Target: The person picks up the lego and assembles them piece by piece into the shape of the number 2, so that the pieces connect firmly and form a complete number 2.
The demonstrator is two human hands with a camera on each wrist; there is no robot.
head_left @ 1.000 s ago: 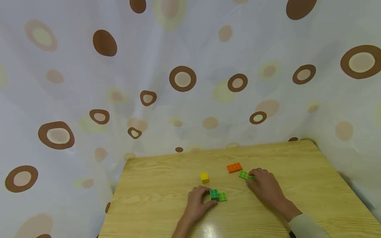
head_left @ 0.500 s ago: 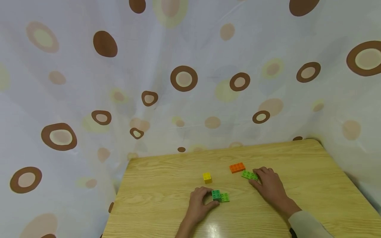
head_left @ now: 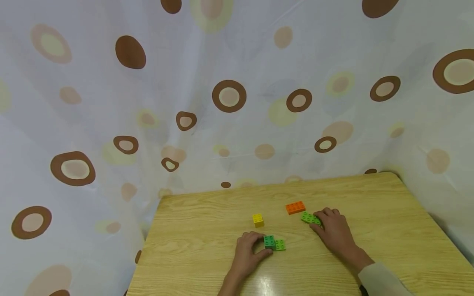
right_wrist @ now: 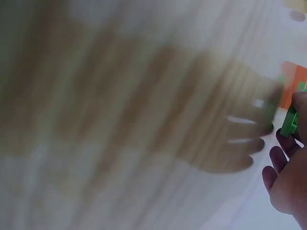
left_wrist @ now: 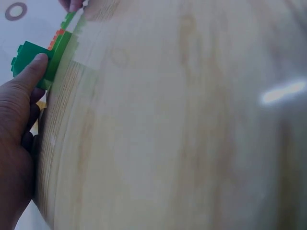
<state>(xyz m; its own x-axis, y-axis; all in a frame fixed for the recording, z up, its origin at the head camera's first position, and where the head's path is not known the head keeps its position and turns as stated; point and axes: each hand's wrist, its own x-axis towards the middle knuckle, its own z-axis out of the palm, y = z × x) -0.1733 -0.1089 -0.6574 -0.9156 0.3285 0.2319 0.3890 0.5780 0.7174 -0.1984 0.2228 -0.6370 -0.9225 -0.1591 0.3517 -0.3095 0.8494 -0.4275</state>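
spotted curtain [head_left: 237,123] fills the background, walls off the table's far edge and hangs close along its left and right sides. wood table [head_left: 370,213] under everything; far edge in full view, far right corner rounded, near edge outside the head view. widest stretch of bare wood runs right of the right hand to the side edge; another strip left of the left hand. glare spot on the wood beside the left forearm.

hands, 2: right hand [head_left: 335,230] comes in from the right, pale sleeve [head_left: 383,279] on that arm. thumb and index pinch the right end of the far light green block [head_left: 310,218]; can't tell if it's off the wood. left hand [head_left: 249,251] is nearer, thumb and index clamped on the dark green block, other fingers curled underneath in the left wrist view.

blocks, 5: 1 orange, 2 light green, 1 dark green, 1 yellow. orange block [head_left: 295,207] sits just beyond the far light green one, blocking that side. near light green block [head_left: 280,245] lies flat, dark green block [head_left: 269,241] on its left part. yellow block [head_left: 258,220] sits just past the left fingertips.
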